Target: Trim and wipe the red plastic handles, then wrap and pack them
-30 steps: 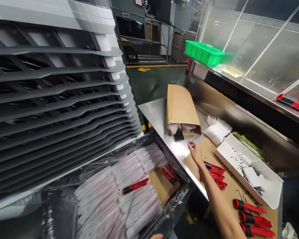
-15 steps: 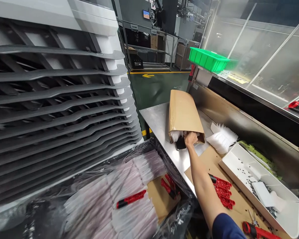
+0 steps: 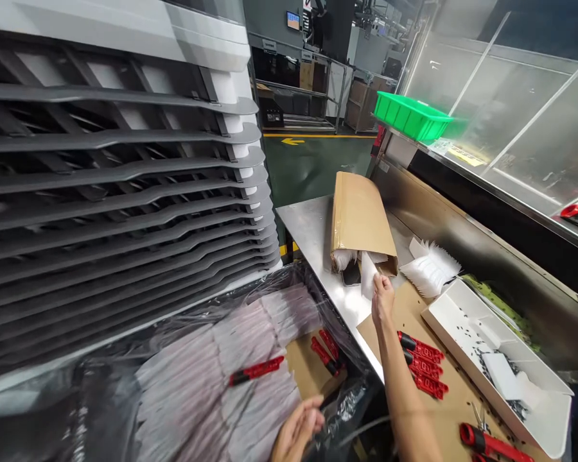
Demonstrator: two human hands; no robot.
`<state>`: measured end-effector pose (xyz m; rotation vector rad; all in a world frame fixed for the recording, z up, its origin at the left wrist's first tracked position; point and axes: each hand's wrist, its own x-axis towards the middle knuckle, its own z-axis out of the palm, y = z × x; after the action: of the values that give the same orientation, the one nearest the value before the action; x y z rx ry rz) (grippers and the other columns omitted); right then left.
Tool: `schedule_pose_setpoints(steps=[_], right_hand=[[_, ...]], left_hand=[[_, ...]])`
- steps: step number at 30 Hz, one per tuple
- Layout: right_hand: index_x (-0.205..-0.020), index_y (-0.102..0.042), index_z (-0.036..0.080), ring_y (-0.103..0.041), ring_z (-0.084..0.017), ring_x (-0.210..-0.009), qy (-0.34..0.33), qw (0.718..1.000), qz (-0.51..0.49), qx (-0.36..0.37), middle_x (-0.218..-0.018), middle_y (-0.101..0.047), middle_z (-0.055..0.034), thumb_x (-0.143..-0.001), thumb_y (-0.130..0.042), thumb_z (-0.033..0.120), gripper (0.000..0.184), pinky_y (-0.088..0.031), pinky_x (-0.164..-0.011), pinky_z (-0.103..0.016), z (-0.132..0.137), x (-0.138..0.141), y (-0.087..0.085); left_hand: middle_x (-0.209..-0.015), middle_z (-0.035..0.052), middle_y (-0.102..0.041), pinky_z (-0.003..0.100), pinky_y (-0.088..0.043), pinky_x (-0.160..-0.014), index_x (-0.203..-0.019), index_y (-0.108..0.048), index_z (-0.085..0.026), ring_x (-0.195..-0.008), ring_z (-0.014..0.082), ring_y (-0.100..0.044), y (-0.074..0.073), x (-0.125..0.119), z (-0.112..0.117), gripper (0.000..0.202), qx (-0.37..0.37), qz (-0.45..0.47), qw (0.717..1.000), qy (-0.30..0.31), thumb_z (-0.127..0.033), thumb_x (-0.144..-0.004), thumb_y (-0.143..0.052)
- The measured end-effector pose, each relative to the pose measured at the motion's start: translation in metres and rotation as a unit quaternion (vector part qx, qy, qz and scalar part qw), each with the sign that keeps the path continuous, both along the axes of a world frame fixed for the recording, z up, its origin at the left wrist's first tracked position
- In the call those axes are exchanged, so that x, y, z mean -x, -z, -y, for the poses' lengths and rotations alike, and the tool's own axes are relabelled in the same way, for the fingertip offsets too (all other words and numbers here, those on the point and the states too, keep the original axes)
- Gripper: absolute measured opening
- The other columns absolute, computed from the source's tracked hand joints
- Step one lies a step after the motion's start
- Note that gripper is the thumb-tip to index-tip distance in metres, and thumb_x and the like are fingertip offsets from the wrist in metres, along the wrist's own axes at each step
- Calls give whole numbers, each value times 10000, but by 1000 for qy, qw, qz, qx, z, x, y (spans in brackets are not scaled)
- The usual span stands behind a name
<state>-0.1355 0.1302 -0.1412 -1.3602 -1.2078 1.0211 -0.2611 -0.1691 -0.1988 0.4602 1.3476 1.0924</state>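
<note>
My right hand (image 3: 381, 298) pinches a small white bag (image 3: 367, 274) just in front of the open end of a brown paper package (image 3: 361, 218) that lies on the steel table (image 3: 313, 224). More white bags show inside that package. A black phone (image 3: 350, 274) lies at the package mouth. My left hand (image 3: 298, 431) hovers low over the plastic-lined box (image 3: 212, 378) of packed sleeves, fingers loosely apart, holding nothing. A red and black handle (image 3: 256, 370) rests on the sleeves.
A tall rack of grey trays (image 3: 115, 192) fills the left. On the table lie a fan of white bags (image 3: 431, 263), a cardboard sheet (image 3: 443, 404) with red handles (image 3: 421, 366), and a white tray (image 3: 501, 359) of small parts. A green bin (image 3: 411, 115) sits on the ledge.
My right hand reached into the brown package and has drawn back holding a white bag. My left hand has come into view at the bottom.
</note>
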Motion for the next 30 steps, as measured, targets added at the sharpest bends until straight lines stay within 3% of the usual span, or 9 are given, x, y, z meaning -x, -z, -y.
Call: schedule_pose_setpoints(steps=[3,5,8,11,15,20,25,28,30], right_hand=[[-785,-492,207,-438,-90,-533,-107,993,-28,38,-643,-473,65,-905,-529,595,408,-396,-523,-226,71,7,0],[-758,-492,215,-468,-104,-564,-198,977,-27,78,-653,-517,52,-831,-615,603,414,-402,-537,-226,127,17,6],[-696,-535,205,-486,-114,-572,-328,935,-7,137,-627,-554,42,-742,-716,564,405,-393,-536,-220,192,30,22],[-731,-635,188,-503,-118,-575,-393,901,38,179,-643,-602,31,-732,-741,420,254,-381,-547,-216,219,32,41],[-783,-710,190,-542,-145,-621,-376,899,112,196,-668,-651,6,-739,-684,274,98,-388,-607,-235,216,30,73],[-743,-635,179,-518,-147,-571,-288,926,155,186,-629,-604,-2,-861,-535,508,364,-399,-561,-244,195,38,123],[-776,-539,196,-527,-152,-595,-173,952,214,133,-658,-588,-7,-852,-481,688,501,-425,-578,-252,138,51,162],[-846,-547,196,-575,-175,-691,-150,948,262,98,-747,-633,-37,-891,-446,661,478,-441,-662,-275,95,67,180],[-859,-565,189,-594,-181,-737,-168,936,297,88,-787,-646,-42,-917,-470,583,409,-455,-721,-306,72,78,192]], left_hand=[[-1023,63,-728,289,-505,-805,-1141,-702,-267,-993,255,-653,-31,-3,-35,496,-30,67,986,-148,-544,-733,-756],[-1071,73,-734,280,-523,-778,-1188,-673,-256,-1041,255,-669,-43,-1,-51,489,26,211,961,-179,-540,-790,-707],[-790,83,-743,305,-546,-631,-1012,-698,-169,-826,280,-729,-37,6,-58,416,159,401,889,-157,-543,-839,-644],[-561,53,-668,290,-521,-514,-802,-669,-132,-596,250,-703,-12,11,-50,285,200,437,853,-201,-399,-881,-606],[-649,67,-725,271,-549,-573,-826,-669,-119,-564,191,-689,22,11,-45,242,165,439,827,-310,-311,-906,-547],[-735,84,-762,280,-560,-628,-1019,-673,-77,-641,208,-718,68,21,-64,248,133,455,800,-367,-242,-851,-596],[-858,123,-783,419,-580,-803,-1386,-491,-48,-783,281,-743,108,57,-76,629,107,459,791,-390,-121,-765,-559],[-944,113,-786,512,-548,-917,-1466,-390,-94,-890,296,-739,118,81,-71,733,94,451,783,-418,-95,-746,-529],[-963,110,-785,552,-526,-955,-1444,-413,-113,-917,303,-733,120,94,-65,708,92,444,778,-435,-106,-745,-528]])
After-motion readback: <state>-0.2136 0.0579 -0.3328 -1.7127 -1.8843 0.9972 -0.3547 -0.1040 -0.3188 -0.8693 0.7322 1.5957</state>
